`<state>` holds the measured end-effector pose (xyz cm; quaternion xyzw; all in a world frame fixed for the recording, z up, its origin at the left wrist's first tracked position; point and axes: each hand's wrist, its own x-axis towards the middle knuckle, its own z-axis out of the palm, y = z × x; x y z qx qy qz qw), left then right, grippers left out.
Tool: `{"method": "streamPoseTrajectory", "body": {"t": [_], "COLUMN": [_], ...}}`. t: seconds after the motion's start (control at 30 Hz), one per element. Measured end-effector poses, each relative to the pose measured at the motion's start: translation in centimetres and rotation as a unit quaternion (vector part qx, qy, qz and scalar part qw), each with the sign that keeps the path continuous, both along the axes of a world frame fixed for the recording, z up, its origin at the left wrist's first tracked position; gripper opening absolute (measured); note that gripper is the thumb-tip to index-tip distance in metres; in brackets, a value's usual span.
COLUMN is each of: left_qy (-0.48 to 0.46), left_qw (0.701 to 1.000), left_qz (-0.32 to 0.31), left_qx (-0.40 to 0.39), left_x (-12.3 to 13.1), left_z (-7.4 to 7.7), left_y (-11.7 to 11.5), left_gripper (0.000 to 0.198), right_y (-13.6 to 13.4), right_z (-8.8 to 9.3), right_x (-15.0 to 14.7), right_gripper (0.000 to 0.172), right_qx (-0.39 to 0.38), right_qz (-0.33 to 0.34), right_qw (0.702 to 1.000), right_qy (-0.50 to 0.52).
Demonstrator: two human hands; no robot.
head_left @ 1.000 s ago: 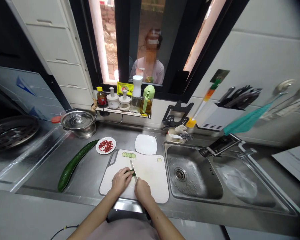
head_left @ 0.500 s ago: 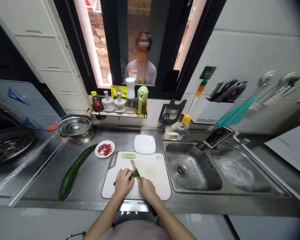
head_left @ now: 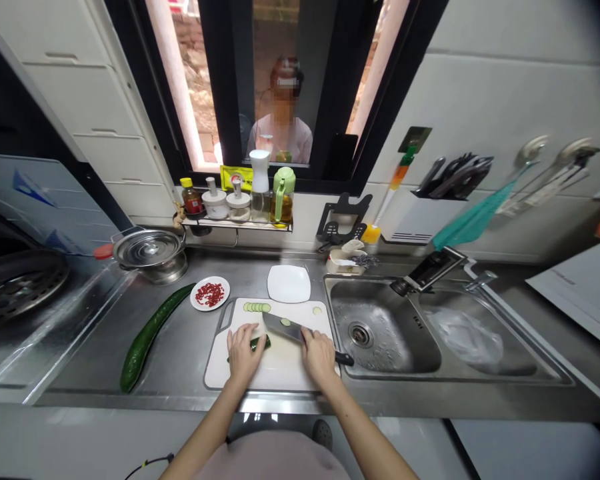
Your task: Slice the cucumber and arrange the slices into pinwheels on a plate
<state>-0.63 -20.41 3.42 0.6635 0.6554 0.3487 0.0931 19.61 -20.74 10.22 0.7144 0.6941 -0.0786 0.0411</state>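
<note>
My left hand (head_left: 244, 348) is closed over a cut piece of cucumber (head_left: 261, 342) on the white cutting board (head_left: 290, 380); only the cucumber's dark green right end shows. In my right hand (head_left: 320, 353) is a kitchen knife (head_left: 300, 331), its black handle sticking out to the right. The blade lies nearly flat, tip toward the upper left, with a cucumber slice (head_left: 285, 322) on it. Near the tip, a row of overlapping cucumber slices (head_left: 254, 307) lies along the board's far edge. A single slice (head_left: 317, 311) sits at the far right corner.
A whole cucumber (head_left: 153, 337) lies left of the board. Behind it are a plate of chopped red pieces (head_left: 209, 294), a white square plate (head_left: 289, 284) and a lidded steel pot (head_left: 153, 257). To the right is the sink (head_left: 380, 363). Bottles stand on a shelf (head_left: 235, 224).
The knife has swung from steep to flatter, its handle moving right with my right hand. A slice now shows on the blade. My left hand has shifted slightly left and away from me.
</note>
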Motion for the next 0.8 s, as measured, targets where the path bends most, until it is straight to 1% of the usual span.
{"method": "streamPoseTrajectory", "body": {"t": [0.03,0.07,0.1,0.17,0.23,0.3,0.37,0.47,0.6,0.73,0.8], "left_qy": [-0.020,-0.038,-0.051,-0.055,-0.032,-0.001,0.016,0.013,-0.011,-0.053,-0.097], "left_qw": [1.000,0.999,0.998,0.997,0.992,0.985,0.977,0.969,0.969,0.972,0.974], "left_qz": [0.023,0.032,0.022,-0.030,-0.090,-0.134,-0.168,-0.201,-0.215,-0.195,-0.163], "left_qx": [0.003,0.003,-0.003,-0.034,-0.077,-0.108,-0.130,-0.141,-0.124,-0.118,-0.125], "left_x": [0.0,0.0,0.1,0.3,0.8,1.2,1.6,1.8,2.2,2.7,2.6], "left_z": [0.4,0.9,1.5,2.8,3.9,4.7,5.1,5.1,4.8,4.2,3.6], "left_y": [0.7,1.5,2.3,4.1,5.5,6.4,6.9,7.0,6.7,6.5,6.7], "left_gripper": [0.033,0.034,0.034,0.034,0.034,0.034,0.030,0.026,0.019,0.014,0.014], "right_y": [0.1,0.1,0.2,0.3,0.3,0.3,0.3,0.2,-0.1,-0.5,-0.7], "right_z": [0.0,0.1,0.1,0.2,0.2,0.3,0.3,0.1,-0.3,-0.5,-0.5], "right_x": [0.2,0.4,0.5,0.5,0.5,0.4,0.5,0.9,1.2,1.3,1.4], "right_gripper": [0.043,0.045,0.045,0.045,0.046,0.047,0.048,0.049,0.049,0.047,0.046], "right_qx": [0.017,0.029,0.039,0.053,0.067,0.078,0.084,0.085,0.076,0.067,0.063], "right_qz": [0.007,0.014,0.020,0.033,0.047,0.058,0.065,0.069,0.068,0.061,0.055], "right_qw": [1.000,0.999,0.999,0.998,0.997,0.995,0.994,0.994,0.994,0.996,0.996], "right_qy": [-0.007,-0.012,-0.015,-0.016,-0.015,-0.017,-0.020,-0.024,-0.025,-0.024,-0.026]}}
